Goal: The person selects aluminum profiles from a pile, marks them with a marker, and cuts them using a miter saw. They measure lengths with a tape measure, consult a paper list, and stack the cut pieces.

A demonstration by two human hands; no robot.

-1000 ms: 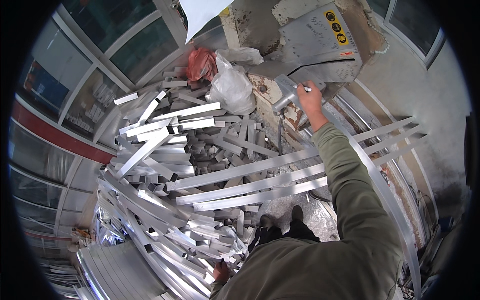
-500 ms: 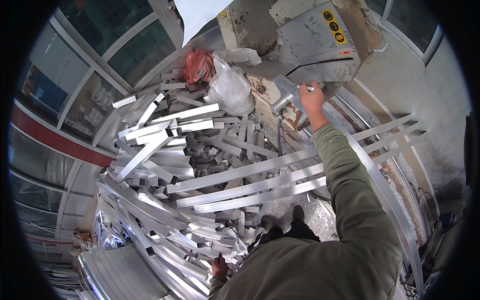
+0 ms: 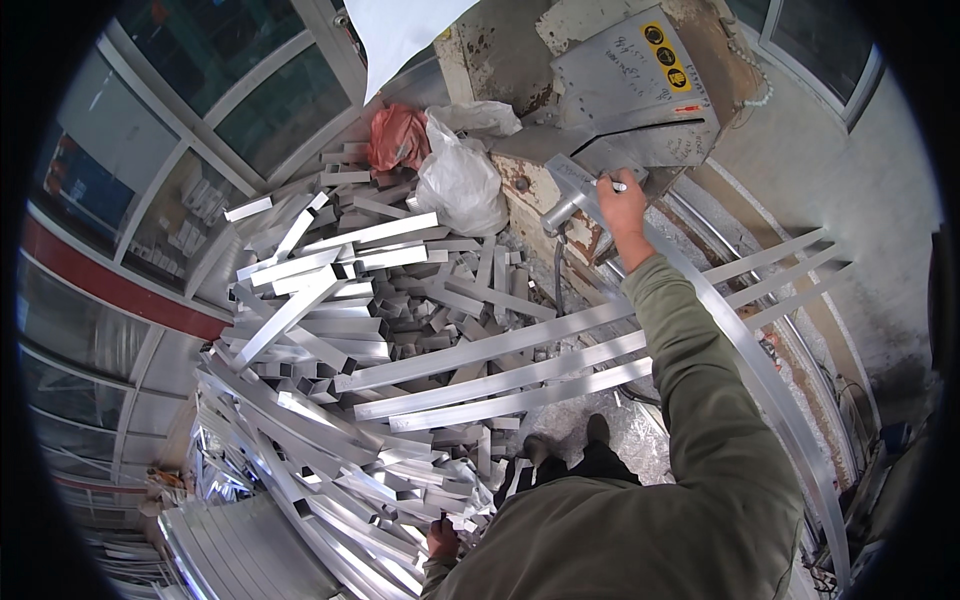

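My right hand [image 3: 624,215] is closed round a marker pen [image 3: 619,187], whose pale end sticks out past the fingers. It rests at the upper end of a long aluminium profile [image 3: 745,345], which curves down the right side beneath my sleeve. The pen's tip is hidden by the hand. Low in the view, my left hand [image 3: 441,541] is closed with a small dark thing at its top, too small to name. That hand hangs beside the heap of aluminium offcuts [image 3: 320,325]. Three long aluminium bars [image 3: 500,378] cross under my right forearm.
A worn machine with a grey metal guard [image 3: 630,90] and yellow warning labels stands ahead. White [image 3: 458,185] and red plastic bags [image 3: 398,138] lie on the heap's far side. Framed glass panels [image 3: 110,250] line the left. Metal rails [image 3: 795,335] run along the right.
My right hand has shifted very slightly on the profile, still holding the marker pen. The left hand has barely moved. The whole view has shifted a little.
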